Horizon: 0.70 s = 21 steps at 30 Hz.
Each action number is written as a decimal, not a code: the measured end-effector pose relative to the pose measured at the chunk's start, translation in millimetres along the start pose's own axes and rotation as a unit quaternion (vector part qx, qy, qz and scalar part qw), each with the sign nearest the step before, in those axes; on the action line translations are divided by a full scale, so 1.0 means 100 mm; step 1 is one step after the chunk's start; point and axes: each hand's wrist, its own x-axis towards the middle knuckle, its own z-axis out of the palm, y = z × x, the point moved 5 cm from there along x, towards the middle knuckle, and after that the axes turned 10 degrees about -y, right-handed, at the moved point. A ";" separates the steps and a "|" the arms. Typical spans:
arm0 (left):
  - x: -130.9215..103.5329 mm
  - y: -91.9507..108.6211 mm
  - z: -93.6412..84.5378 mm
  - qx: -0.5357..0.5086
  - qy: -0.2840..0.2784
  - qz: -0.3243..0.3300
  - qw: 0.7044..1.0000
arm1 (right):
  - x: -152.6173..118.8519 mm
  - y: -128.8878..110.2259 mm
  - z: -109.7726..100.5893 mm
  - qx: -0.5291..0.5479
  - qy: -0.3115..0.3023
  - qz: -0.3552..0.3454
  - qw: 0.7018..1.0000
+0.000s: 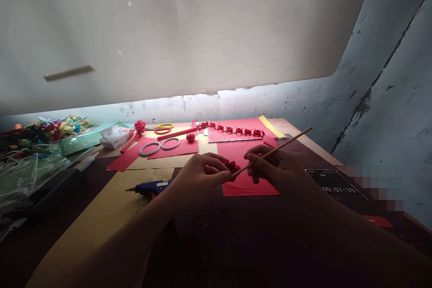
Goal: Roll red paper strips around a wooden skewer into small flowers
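Near the middle of the head view, my left hand (205,171) pinches a small red paper flower (232,167) between thumb and fingers. My right hand (270,164) is closed round a thin wooden stick (290,140), held at a slant. The stick's lower tip meets the flower's near side, beside my left fingertips. Beneath both hands lies a red paper sheet (251,186) with strips cut along its near edge. A blue glue gun (151,187) rests beyond my left forearm, its nozzle pointing left.
Behind are a row of red curled paper pieces (236,130), a red ball flower (191,138), two white rings (150,149), yellow scissors (164,128) and a tissue pack (115,137). A phone timer (335,184) lies right. Plastic bags (30,180) crowd the left.
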 end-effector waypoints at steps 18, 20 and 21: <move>0.00 0.00 0.01 0.071 -0.028 0.021 0.997 | -0.01 0.07 -0.01 0.055 0.000 0.010 0.998; 0.01 -0.01 0.00 0.082 -0.028 0.020 0.996 | 0.00 0.09 -0.02 0.060 0.000 0.007 0.998; 0.01 -0.02 0.00 0.078 -0.027 0.017 0.996 | 0.00 0.09 -0.02 0.066 0.000 0.005 0.998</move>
